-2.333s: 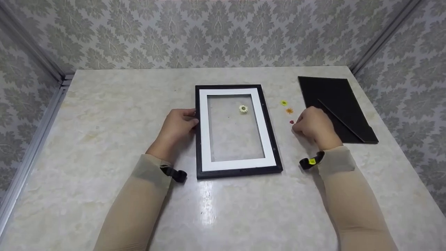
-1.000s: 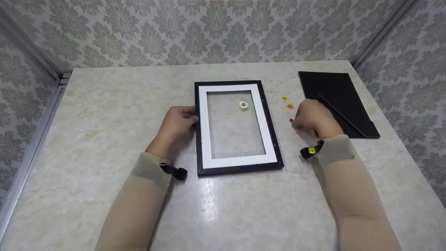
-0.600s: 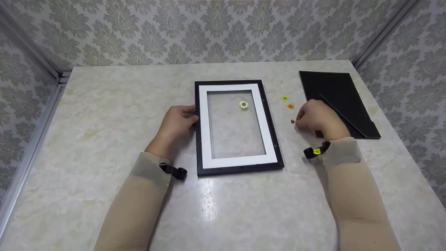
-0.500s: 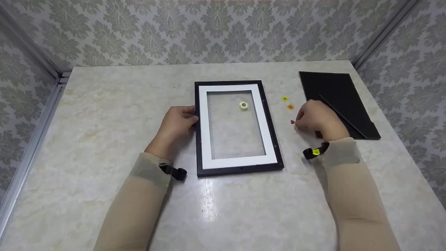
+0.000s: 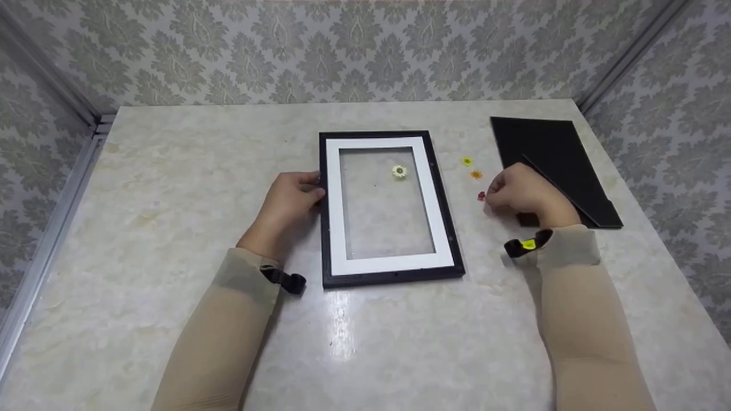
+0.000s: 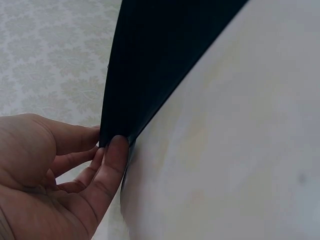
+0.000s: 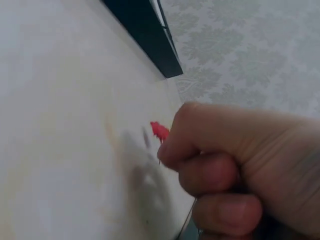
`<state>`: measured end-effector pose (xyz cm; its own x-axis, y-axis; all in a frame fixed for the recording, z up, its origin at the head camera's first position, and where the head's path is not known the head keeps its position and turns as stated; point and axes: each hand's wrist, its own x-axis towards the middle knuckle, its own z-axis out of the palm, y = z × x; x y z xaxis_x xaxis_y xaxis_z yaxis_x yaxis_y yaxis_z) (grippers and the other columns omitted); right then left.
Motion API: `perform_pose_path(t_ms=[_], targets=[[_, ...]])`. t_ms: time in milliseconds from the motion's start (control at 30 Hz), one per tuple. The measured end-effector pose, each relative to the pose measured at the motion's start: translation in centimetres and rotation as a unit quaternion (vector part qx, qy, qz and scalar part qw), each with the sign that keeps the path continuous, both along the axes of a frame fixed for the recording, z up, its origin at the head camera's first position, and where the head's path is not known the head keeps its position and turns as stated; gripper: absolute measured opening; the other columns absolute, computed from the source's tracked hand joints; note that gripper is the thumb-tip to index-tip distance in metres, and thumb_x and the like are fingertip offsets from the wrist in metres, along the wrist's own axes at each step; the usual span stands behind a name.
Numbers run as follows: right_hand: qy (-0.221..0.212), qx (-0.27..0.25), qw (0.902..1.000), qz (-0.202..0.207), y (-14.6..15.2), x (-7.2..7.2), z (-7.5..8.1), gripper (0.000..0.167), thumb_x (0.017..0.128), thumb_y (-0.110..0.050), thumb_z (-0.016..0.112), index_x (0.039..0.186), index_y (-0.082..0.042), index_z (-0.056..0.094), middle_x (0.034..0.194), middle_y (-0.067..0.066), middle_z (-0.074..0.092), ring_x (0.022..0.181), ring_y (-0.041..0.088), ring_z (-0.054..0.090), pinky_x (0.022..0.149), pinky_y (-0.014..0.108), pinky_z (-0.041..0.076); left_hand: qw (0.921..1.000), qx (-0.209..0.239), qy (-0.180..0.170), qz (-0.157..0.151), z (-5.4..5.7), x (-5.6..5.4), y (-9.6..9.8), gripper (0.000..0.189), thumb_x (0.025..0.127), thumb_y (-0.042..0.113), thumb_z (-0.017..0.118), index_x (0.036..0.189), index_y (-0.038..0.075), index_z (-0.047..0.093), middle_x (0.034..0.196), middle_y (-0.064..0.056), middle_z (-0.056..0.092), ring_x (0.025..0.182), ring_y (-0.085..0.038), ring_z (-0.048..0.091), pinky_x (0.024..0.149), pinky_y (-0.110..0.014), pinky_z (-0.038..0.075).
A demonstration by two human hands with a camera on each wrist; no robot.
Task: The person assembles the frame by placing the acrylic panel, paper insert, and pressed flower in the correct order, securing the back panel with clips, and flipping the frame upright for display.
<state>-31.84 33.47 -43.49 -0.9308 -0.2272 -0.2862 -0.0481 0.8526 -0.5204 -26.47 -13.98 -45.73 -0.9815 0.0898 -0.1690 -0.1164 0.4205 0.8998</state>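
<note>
In the head view a black picture frame [image 5: 394, 278] with a white mat lies flat. A cream daisy-like dried flower [image 5: 399, 171] sits within its opening. My left hand [image 5: 288, 202] holds the frame's left side; the left wrist view shows the thumb and fingers [image 6: 117, 150] at the dark frame edge [image 6: 145, 60]. To the right of the frame, my right hand [image 5: 522, 194] pinches a small red dried flower [image 7: 160, 131] by its thin stem, its other fingers curled. Just beyond lie a yellow flower [image 5: 467, 161] and an orange flower [image 5: 476, 174].
A black backing board [image 5: 542, 137] with a slanted flap lies at the right, partly behind my right hand. The marbled tabletop [image 5: 188, 171] reaches back to patterned wall panels [image 5: 354, 51]. Black straps with small devices hang at both wrists.
My right hand has closed on the red flower, which lay on the table beforehand, and has shifted slightly right with it. The left hand and the frame hold their place.
</note>
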Motion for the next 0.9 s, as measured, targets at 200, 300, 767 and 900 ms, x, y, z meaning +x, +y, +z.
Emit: perform_pose_path(t_ms=[200,300,767,900], targets=[[-0.020,-0.102,0.9943,-0.022,0.4,0.2,0.0,0.017,0.094,-0.011,0.076,0.101,0.003,0.083,0.053,-0.009,0.051,0.050,0.009,0.046,0.054,0.026,0.047,0.9999,-0.016,-0.005,0.001,0.4,-0.3,-0.4,0.049,0.113,0.006,0.062,0.162,-0.002,0.057,0.149,-0.024,0.074,0.124,-0.035,0.080,0.104,-0.038,0.067],[-0.030,-0.152,0.9871,-0.038,0.0,0.3,0.1,0.019,0.097,-0.010,0.075,0.105,0.006,0.081,0.053,-0.008,0.051,0.048,0.009,0.044,0.052,0.027,0.044,0.9998,-0.020,-0.008,0.004,0.5,-0.4,-0.5,0.049,0.113,0.006,0.063,0.161,-0.002,0.058,0.146,-0.025,0.075,0.120,-0.034,0.081,0.103,-0.036,0.068],[-0.082,-0.322,0.9410,-0.065,-8.1,0.1,2.4,0.019,0.102,-0.006,0.071,0.084,-0.008,0.075,0.057,-0.009,0.048,0.046,0.004,0.039,0.049,0.020,0.033,0.9995,0.027,-0.008,0.013,0.1,-0.1,0.0,0.048,0.112,0.001,0.061,0.160,-0.005,0.058,0.148,-0.025,0.074,0.126,-0.032,0.078,0.095,-0.029,0.068],[-0.090,-0.317,0.9418,-0.067,-11.7,-0.2,3.5,0.021,0.100,-0.006,0.072,0.079,-0.009,0.070,0.056,-0.009,0.046,0.046,0.005,0.039,0.048,0.021,0.033,0.9994,0.029,-0.006,0.015,0.0,-0.2,0.2,0.048,0.112,0.001,0.062,0.160,-0.005,0.058,0.149,-0.025,0.073,0.130,-0.035,0.078,0.098,-0.031,0.069]])
